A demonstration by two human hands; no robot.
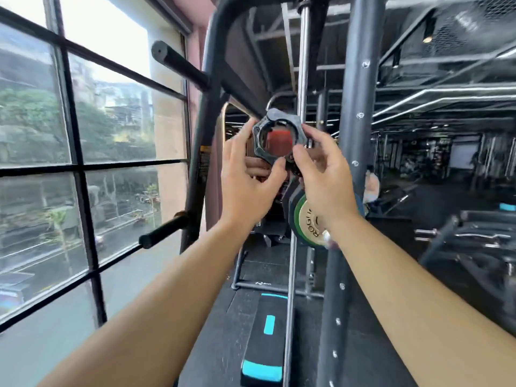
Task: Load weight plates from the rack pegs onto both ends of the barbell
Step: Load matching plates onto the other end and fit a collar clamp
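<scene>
Both the left hand (248, 177) and right hand (324, 174) pinch the black plastic ring collar (257, 135), bore seemingly facing us, held above the green-rimmed gold weight plate (307, 219) nearest the right wrist.

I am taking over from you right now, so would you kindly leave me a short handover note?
Hands: left hand and right hand both pinch the black collar, held up in the air, on no bar.
Plates: a green-rimmed plate with darker ones behind sits on a shaft just below the hands; barbell or rack peg, I cannot tell.
Done: those plates stacked.
To do: probably slide the collar on and lock it; check the other end, out of view.
</scene>
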